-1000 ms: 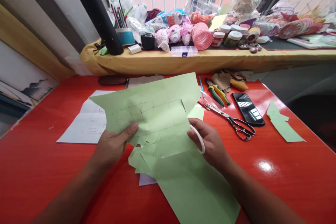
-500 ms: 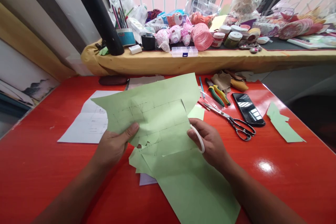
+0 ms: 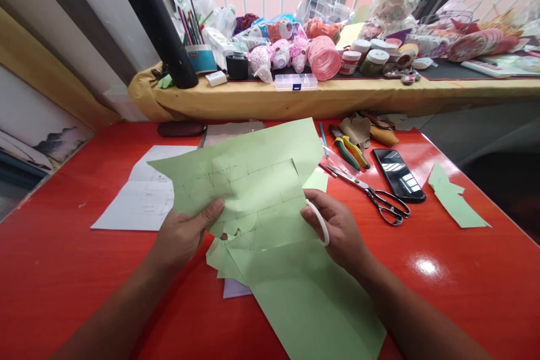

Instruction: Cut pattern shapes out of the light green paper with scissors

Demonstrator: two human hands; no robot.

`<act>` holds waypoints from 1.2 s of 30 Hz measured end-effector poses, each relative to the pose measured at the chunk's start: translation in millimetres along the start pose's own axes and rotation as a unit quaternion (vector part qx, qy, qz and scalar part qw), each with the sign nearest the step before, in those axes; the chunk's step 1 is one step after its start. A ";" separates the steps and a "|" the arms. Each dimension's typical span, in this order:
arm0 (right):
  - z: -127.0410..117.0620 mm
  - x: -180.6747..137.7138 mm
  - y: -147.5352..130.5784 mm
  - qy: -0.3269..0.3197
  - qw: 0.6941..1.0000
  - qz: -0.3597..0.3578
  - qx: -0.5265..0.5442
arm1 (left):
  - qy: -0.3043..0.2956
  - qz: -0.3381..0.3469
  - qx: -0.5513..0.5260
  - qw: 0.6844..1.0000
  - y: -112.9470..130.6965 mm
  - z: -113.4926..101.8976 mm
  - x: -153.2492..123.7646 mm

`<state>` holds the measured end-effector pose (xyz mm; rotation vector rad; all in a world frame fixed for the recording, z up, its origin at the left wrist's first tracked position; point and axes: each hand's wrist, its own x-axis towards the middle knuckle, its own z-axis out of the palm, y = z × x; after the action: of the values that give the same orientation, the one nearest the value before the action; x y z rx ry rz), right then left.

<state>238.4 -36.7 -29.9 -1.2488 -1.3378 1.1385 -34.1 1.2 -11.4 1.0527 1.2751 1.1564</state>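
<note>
Paper (image 3: 261, 152) in tight left grip (image 3: 181, 233)

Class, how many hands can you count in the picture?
2: the left hand, gripping the green paper at left; the right hand, holding a white loop at right.

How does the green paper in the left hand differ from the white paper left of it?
The green paper is raised in the left hand; the white paper lies on the red table. In this view, the green paper hides part of the white paper. Both bear dark lines.
</note>
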 end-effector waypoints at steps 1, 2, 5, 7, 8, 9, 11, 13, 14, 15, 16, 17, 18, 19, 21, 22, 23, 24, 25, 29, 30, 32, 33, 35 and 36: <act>0.3 0.0 0.3 0.002 1.000 0.001 0.004 | -0.001 -0.001 -0.002 1.000 0.4 0.8 -0.9; 0.6 0.2 0.7 0.004 1.000 0.002 0.008 | 0.000 -0.001 -0.003 1.000 1.1 2.0 -2.0; 0.9 1.2 1.5 0.008 1.000 0.006 0.016 | 0.010 0.004 -0.011 1.000 3.3 4.9 -5.4; 0.5 1.5 1.4 0.005 1.000 0.004 0.013 | 0.015 0.005 -0.003 1.000 4.0 5.2 -6.2; 0.2 1.5 1.2 0.003 1.000 0.002 0.011 | 0.013 0.001 0.005 1.000 4.2 4.9 -6.2; 0.0 1.4 0.9 0.001 1.000 0.001 0.008 | 0.010 -0.003 0.013 1.000 4.2 4.3 -6.0; -0.3 1.2 0.5 0.001 1.000 -0.001 0.007 | 0.011 -0.005 0.023 1.000 4.2 3.3 -5.5; -0.1 1.0 0.2 0.002 1.000 -0.002 0.005 | 0.021 0.001 0.017 1.000 4.4 3.1 -5.3; 0.1 1.0 0.0 0.003 1.000 -0.002 0.003 | 0.025 0.001 0.013 1.000 4.7 3.5 -5.4; 0.2 1.0 -0.3 0.004 1.000 -0.002 0.001 | 0.027 -0.001 0.011 1.000 5.0 4.0 -5.7; 0.3 1.0 -0.7 0.005 1.000 -0.003 -0.002 | 0.029 -0.003 0.014 0.999 5.4 4.7 -6.1; 0.4 1.0 -1.1 0.004 1.000 -0.002 -0.004 | 0.031 -0.006 0.020 0.999 5.9 5.3 -6.6; 0.4 1.0 -1.6 0.004 1.000 -0.001 -0.005 | 0.034 -0.008 0.029 0.999 6.2 5.9 -7.0; 0.3 0.9 -2.0 0.004 1.000 0.001 -0.006 | 0.036 -0.008 0.035 0.999 6.5 6.4 -7.3; 0.2 0.8 -2.5 0.008 1.000 0.004 -0.009 | 0.036 -0.004 0.038 0.999 6.7 6.6 -7.6; 0.2 0.8 -2.6 0.009 1.000 0.005 -0.011 | 0.033 -0.002 0.037 0.999 6.6 6.4 -7.5; 0.3 0.9 -2.6 0.011 1.000 0.006 -0.012 | 0.029 -0.002 0.035 0.999 6.4 6.0 -7.3; 0.4 1.0 -2.5 0.012 1.000 0.007 -0.012 | 0.027 -0.003 0.036 0.999 6.3 5.6 -7.1; 0.6 1.2 -2.4 0.013 1.000 0.007 -0.011 | 0.027 -0.006 0.038 0.999 6.2 5.2 -6.9; 0.5 1.4 -2.6 0.012 1.000 0.006 -0.008 | 0.029 -0.004 0.036 0.999 7.4 6.2 -7.4; 0.3 1.2 -2.7 0.010 1.000 0.007 -0.007 | 0.027 -0.001 0.035 0.999 7.9 7.0 -7.9; 0.0 0.8 -2.7 0.007 1.000 0.012 -0.006 | 0.023 -0.003 0.037 0.999 8.7 8.6 -8.8; 0.0 0.6 -2.5 0.008 1.000 0.014 -0.005 | 0.024 -0.007 0.039 0.999 8.8 9.2 -9.1; 0.1 0.6 -1.8 0.011 1.000 0.013 -0.003 | 0.031 -0.008 0.037 0.999 8.5 9.8 -9.0; 0.1 0.7 -1.4 0.012 1.000 0.011 -0.002 | 0.036 -0.005 0.033 0.999 8.2 9.8 -8.7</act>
<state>238.1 -36.1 -28.6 -1.2792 -1.3130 1.1339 -24.3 -5.8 -1.7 1.0604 1.3822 1.1594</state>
